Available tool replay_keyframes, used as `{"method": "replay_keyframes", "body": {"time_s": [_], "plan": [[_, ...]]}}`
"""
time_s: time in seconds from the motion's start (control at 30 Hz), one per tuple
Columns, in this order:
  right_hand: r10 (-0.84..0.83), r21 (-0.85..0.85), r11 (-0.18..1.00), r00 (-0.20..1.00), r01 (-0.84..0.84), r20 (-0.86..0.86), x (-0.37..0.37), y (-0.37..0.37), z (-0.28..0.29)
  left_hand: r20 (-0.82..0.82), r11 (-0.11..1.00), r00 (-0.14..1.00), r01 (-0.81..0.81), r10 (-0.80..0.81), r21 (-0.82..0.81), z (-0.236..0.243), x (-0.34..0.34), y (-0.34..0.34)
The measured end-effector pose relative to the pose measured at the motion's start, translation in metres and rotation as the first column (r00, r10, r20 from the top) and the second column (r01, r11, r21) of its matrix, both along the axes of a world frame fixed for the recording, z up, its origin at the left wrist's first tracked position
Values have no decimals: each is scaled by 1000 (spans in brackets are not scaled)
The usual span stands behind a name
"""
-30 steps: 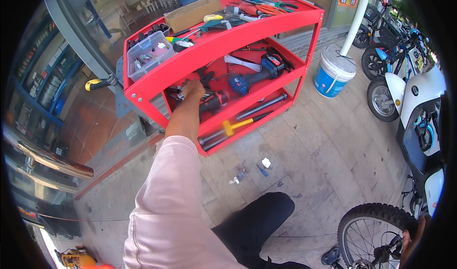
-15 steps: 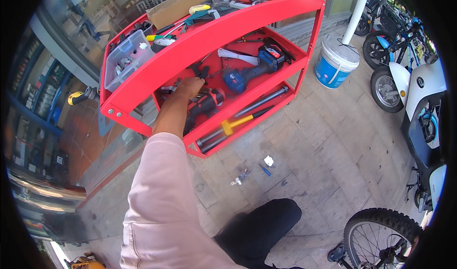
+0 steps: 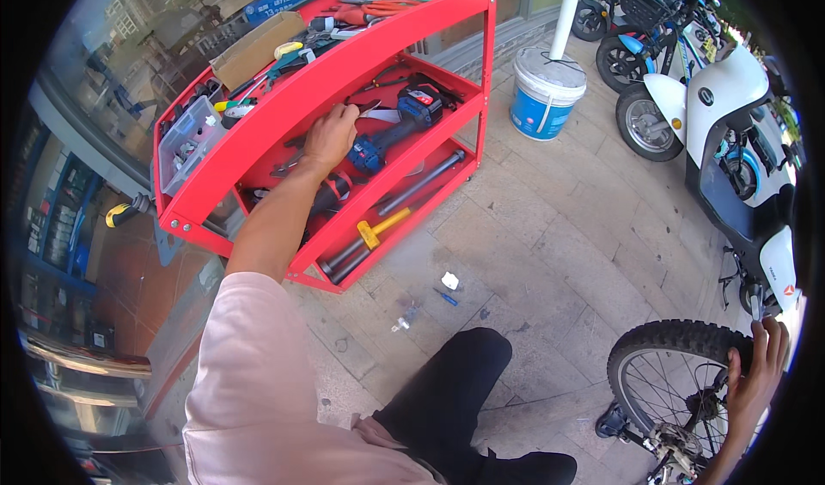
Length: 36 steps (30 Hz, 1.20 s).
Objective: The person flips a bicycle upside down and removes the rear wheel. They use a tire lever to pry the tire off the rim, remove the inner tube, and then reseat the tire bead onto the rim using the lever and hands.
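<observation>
My left hand [image 3: 331,137] reaches into the middle shelf of a red tool cart [image 3: 284,107]. Its fingers are bent together over the tools there, and what they hold is hidden. Just right of it lies a blue and black cordless impact wrench [image 3: 391,133]. Below the wrist is a black and red power tool [image 3: 331,195], partly covered by my forearm. At the lower right my right hand [image 3: 758,369] grips the knobby tire [image 3: 657,335] of a bicycle wheel, thumb on one side and fingers on the other.
A yellow-headed hammer [image 3: 369,234] and metal bars lie on the cart's bottom shelf. Pliers [image 3: 395,6] and a clear parts box [image 3: 189,141] fill its top. A blue screwdriver [image 3: 447,298] is on the pavement. Beyond stand a white-blue bucket [image 3: 546,98] and a white scooter [image 3: 713,98].
My left hand has shifted deeper into the middle shelf, toward the impact wrench. My right hand has come into view on the bicycle tire. The whole view has turned rightward.
</observation>
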State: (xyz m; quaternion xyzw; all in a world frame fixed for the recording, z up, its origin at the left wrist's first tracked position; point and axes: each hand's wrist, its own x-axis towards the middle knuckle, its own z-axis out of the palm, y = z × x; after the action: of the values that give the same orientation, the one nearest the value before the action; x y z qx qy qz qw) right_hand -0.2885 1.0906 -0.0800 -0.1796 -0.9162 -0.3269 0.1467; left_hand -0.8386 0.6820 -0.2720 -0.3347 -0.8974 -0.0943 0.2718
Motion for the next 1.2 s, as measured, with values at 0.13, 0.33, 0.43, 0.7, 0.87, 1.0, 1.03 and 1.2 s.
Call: {"method": "replay_keyframes", "body": {"time_s": [0.13,0.33,0.43,0.7,0.87,1.0,1.03,1.2], "plan": [[226,-247,920,927,-304,-300,-11,-46,-27,-134,877,905,425,-405,225,60,113,98],[-104,-777,148,772,-612,-627,-36,-148,-132,-38,97,338,374,-940,922,64,346,204],[-433,-687,51,604,-725,-669,-1,-169,-183,-44,20,121,478,-992,878,57,424,247],[-565,-785,447,545,-429,-619,119,-123,-125,-47,139,212,777,-976,614,132,418,375],[-457,-652,758,718,5,-525,165,-107,-35,327,23,-288,717,-900,697,146,408,412],[-474,-350,860,837,372,-275,165,-107,38,329,-9,-403,644,-854,765,152,405,418],[-514,-256,849,835,462,-197,160,-108,52,333,-12,-423,633,-843,774,151,407,419],[-625,-1,780,779,626,40,116,-109,113,309,-8,-367,655,-877,755,159,405,417]]}}
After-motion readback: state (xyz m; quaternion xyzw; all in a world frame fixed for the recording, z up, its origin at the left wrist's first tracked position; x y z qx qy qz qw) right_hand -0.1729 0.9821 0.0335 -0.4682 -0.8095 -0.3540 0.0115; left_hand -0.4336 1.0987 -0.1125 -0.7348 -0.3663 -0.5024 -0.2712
